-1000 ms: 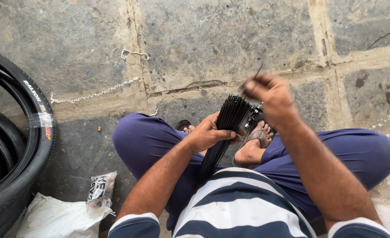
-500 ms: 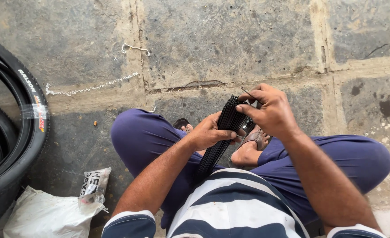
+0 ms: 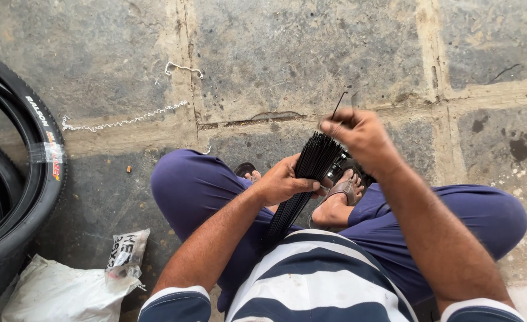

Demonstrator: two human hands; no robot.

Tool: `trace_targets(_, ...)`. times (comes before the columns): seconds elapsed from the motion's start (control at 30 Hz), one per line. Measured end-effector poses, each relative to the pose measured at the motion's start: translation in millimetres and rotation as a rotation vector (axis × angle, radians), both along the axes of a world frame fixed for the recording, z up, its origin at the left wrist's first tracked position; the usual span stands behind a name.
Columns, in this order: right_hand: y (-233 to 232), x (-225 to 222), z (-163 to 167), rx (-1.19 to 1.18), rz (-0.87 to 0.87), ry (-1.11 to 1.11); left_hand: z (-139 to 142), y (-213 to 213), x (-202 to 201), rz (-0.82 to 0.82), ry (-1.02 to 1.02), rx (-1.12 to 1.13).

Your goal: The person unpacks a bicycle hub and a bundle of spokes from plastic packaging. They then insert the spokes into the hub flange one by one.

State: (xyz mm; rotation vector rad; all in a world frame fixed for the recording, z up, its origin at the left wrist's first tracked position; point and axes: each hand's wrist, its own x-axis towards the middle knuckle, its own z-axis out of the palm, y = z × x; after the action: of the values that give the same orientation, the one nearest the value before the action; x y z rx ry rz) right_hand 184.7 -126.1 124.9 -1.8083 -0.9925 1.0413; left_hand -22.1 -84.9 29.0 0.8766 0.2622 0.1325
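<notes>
Sitting cross-legged on the stone floor [image 3: 287, 65], we grip a bundle of thin black spokes [image 3: 308, 173] in our left hand [image 3: 284, 182], fingers wrapped around its middle above our lap. Our right hand [image 3: 362, 134] pinches a single spoke [image 3: 339, 102] lifted just above the bundle's top. Black tyres [image 3: 19, 173] lie at our left, a white bag [image 3: 61, 292] near them.
</notes>
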Motion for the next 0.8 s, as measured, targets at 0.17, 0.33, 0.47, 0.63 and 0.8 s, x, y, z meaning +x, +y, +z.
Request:
trace_targets(0.17, 19, 18, 46, 0.055, -0.586, 0.001, -5, -2, -1, 0.005, -0.005, -0.004)
trace_targets(0.33, 22, 35, 53, -0.035, -0.541, 0.473, -11, -2, 0, 0.006, -0.030, -0.067)
trace_targets(0.47, -3, 12, 15, -0.131, 0.281, -0.354, -11, -3, 2, -0.001, -0.022, -0.032)
trace_targets(0.63, 2, 3, 10, -0.033, 0.431, -0.587, -7, -2, 1, 0.008, 0.002, -0.047)
trace_targets(0.8, 13, 8, 22, 0.057, 0.259, -0.564, -2, 0, -1, 0.005, 0.015, -0.039)
